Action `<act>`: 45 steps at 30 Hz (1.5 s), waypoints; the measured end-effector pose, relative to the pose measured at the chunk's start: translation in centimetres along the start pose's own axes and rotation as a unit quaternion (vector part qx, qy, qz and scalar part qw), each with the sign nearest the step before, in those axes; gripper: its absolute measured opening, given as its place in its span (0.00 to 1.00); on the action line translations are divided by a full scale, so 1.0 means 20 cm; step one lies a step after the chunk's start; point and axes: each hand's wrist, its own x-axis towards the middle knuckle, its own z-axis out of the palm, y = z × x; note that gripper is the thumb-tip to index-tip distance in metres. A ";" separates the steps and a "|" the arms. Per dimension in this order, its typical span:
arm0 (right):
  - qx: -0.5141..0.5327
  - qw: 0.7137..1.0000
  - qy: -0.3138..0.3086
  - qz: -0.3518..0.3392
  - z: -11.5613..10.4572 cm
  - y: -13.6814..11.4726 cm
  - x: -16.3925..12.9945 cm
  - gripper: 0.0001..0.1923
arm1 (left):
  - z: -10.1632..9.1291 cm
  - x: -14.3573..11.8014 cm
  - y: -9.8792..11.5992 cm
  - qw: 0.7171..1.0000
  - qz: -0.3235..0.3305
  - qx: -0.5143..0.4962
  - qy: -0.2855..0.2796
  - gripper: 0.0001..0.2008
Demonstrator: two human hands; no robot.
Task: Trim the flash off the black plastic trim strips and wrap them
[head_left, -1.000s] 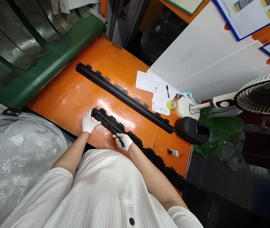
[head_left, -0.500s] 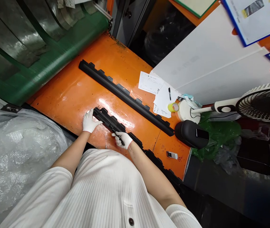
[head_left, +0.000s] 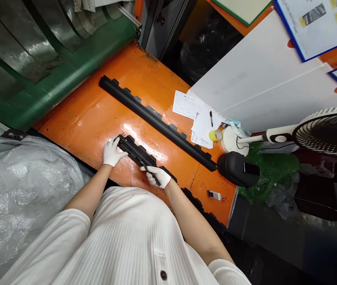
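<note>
A long black plastic strip with tabs (head_left: 137, 153) lies along the near edge of the orange table (head_left: 97, 114). My left hand (head_left: 111, 151), in a white glove, presses on the strip's left end. My right hand (head_left: 158, 176), also gloved, grips a thin dark tool whose tip touches the strip's near edge. A second, similar black strip (head_left: 156, 121) lies farther back across the table, touched by neither hand.
Papers with a black marker (head_left: 211, 118), a yellow tape roll (head_left: 216, 135) and a white fan (head_left: 325, 132) stand at the right. A black rounded device (head_left: 238, 169) and a small lighter-like item (head_left: 214, 194) lie near the table's right end. Green conveyor (head_left: 52, 75) behind; bubble wrap (head_left: 17, 190) at left.
My right hand with the tool has slid slightly to the right along the near strip. My left hand stays on the strip's end.
</note>
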 end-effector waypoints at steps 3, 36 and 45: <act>-0.088 0.989 0.083 -0.087 0.01 0.06 -0.01 0.21 | 0.00 0.00 0.00 1.000 0.004 0.001 0.000 0.51; -0.375 0.898 0.134 -0.188 0.01 0.10 0.05 0.24 | 0.00 0.01 0.02 1.000 -0.001 0.006 -0.006 0.50; -0.383 0.899 0.140 -0.158 -0.04 0.09 0.05 0.22 | -0.01 0.02 0.03 1.000 -0.003 0.006 -0.006 0.50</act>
